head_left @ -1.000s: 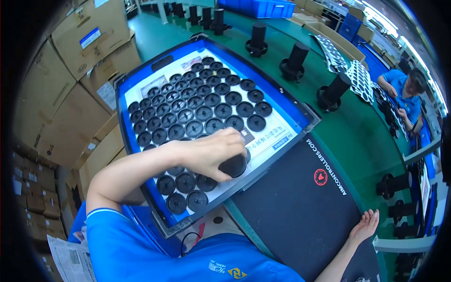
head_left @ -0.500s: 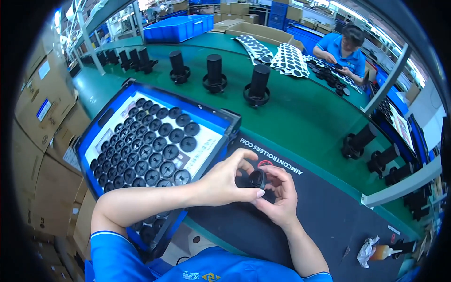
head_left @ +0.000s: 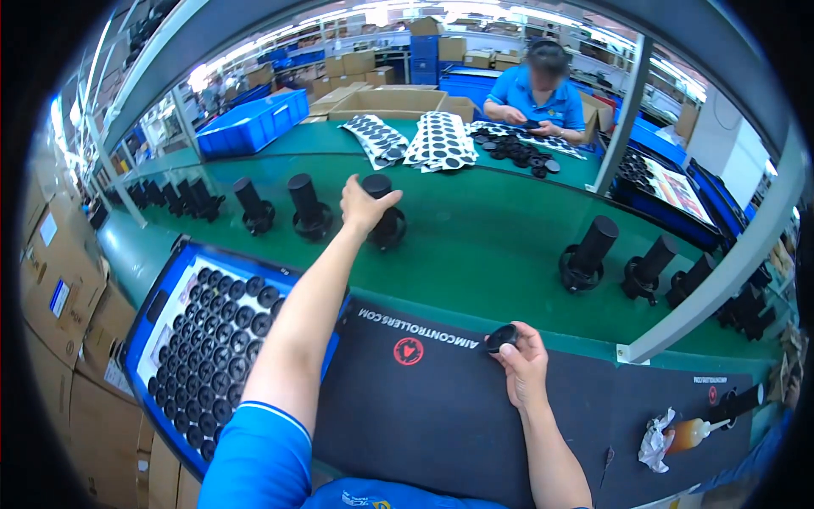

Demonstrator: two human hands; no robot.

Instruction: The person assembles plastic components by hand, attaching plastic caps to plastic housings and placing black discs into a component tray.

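1. We're seeing a bright blue work shirt on the wearer.
2. Left sleeve: short, plain blue; we note a thin pale stripe near the hem.
3. Chest: we get a white marking beside a yellow emblem, clipped by the lower edge, so we can't read the full shape.
4. Left hand, right hand: both bare, forearms too.

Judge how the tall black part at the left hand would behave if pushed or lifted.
The tall black part is probably stiff, its cylinder showing no visible bend. The wider ring at its foot may steady it, but a high push could tip it. Its smooth-looking side might prove slippery.
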